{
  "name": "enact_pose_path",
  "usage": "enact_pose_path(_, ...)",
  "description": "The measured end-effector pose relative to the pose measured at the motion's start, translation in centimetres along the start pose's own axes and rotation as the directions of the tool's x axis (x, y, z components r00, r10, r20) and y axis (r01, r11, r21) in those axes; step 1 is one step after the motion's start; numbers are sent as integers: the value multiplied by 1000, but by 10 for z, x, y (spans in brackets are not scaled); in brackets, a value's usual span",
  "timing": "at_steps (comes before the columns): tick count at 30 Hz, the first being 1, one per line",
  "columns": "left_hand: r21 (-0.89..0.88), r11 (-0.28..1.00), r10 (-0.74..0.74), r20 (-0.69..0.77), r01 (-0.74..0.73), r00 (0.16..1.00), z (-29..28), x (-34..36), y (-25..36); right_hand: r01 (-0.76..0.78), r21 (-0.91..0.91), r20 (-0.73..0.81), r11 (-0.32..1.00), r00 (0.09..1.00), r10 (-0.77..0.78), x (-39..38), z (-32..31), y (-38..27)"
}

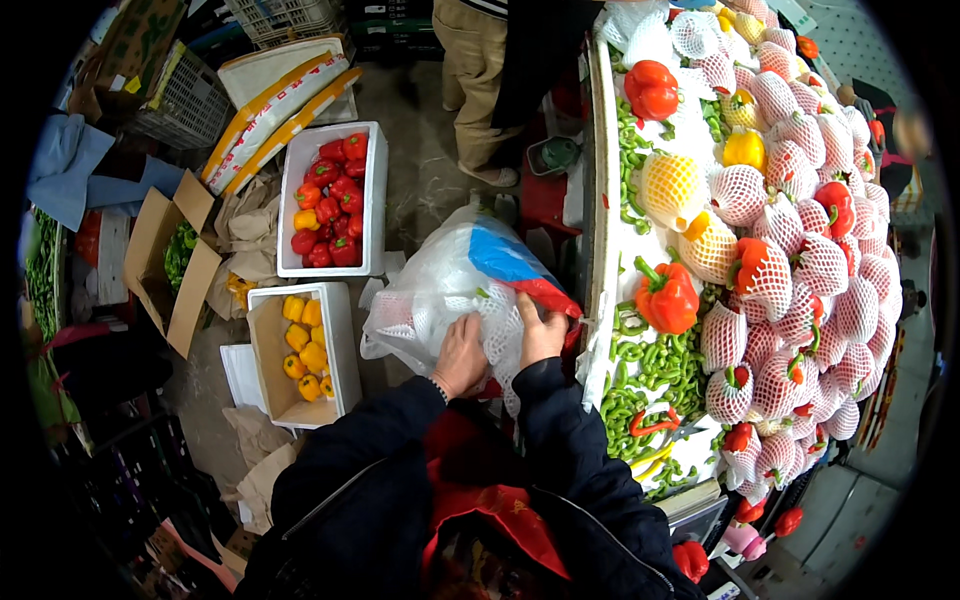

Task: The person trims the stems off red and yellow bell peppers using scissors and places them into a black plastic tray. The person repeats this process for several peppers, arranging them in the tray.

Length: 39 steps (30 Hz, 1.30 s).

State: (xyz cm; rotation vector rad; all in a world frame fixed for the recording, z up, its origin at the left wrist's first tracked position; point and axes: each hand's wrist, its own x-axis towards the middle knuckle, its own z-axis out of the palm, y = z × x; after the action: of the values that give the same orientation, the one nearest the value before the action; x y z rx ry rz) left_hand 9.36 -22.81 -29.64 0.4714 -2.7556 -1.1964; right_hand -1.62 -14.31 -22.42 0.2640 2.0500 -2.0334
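In front of me stands a clear plastic bag (430,255) with a blue and red printed panel, filled with white foam net sleeves (490,318). My left hand (462,358) is at the bag's near side, its fingers bent and pressed together on the netting; the fingertips are partly hidden. My right hand (541,332) grips the bag's edge beside the red strip, thumb and fingers around it. Some netting hangs down between my two wrists.
On the right, a stall holds green chillies (660,375) and net-wrapped peppers (800,290). To the left are foam boxes of red peppers (335,200) and yellow peppers (305,345), beside a cardboard box (165,240). A person (480,80) stands ahead.
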Motion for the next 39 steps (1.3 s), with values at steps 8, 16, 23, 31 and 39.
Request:
enact_pose_path(8, 102, 949, 173, 626, -299, 761, 17, 55, 15, -292, 182, 200, 939, 946, 255, -18, 13, -35)
enact_pose_path(16, 346, 893, 13, 621, -289, 784, 71, 73, -13, -519, 266, 338, 812, 839, 426, -36, -2, -31)
enact_pose_path(23, 430, 855, -42, 614, -289, 788, 92, 92, -28, -540, 313, 335, 782, 833, 441, -36, 5, -26)
enact_pose_path(31, 471, 836, -48, 572, -280, 819, 104, 111, -41, -567, 298, 352, 768, 813, 463, -35, 9, -20)
enact_pose_path(39, 462, 833, 12, 537, -306, 844, 83, 120, -34, -608, 339, 332, 719, 792, 513, -24, 15, -11)
